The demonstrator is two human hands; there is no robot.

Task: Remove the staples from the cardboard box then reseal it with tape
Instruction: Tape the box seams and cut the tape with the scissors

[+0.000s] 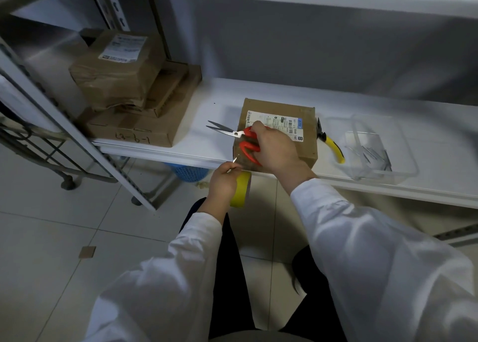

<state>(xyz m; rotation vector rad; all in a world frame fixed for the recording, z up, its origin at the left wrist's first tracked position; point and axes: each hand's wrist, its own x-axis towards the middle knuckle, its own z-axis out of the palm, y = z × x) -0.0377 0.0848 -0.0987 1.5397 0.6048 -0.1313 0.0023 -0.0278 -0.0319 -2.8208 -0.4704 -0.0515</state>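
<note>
**Labelled box at the shelf edge, both hands busy in front of it**

Head view: the cardboard box (305,150) sits on the white shelf (214,93), at its front edge. Its white shipping label (284,123) has print mostly too small to read; a string along one side seems to include "0540".

Left of the box, a stack of boxes (134,96) has handwriting on its lowest carton, roughly "L3-b-1". The stack's top label is blurred.

Right of the box lie yellow-handled pliers (332,145). Beyond them is a clear tray (372,147) holding thin metal pieces too small to identify.

The right hand (274,147) covers the box's front left part. Its fingers are curled round the red handles of the scissors (234,133), whose blades are parted and point left.

Just below the box's front left corner, the left hand (223,184) grips a yellow tape roll (241,189), which it partly hides. Its fingertips pinch something thin and shiny.
</note>
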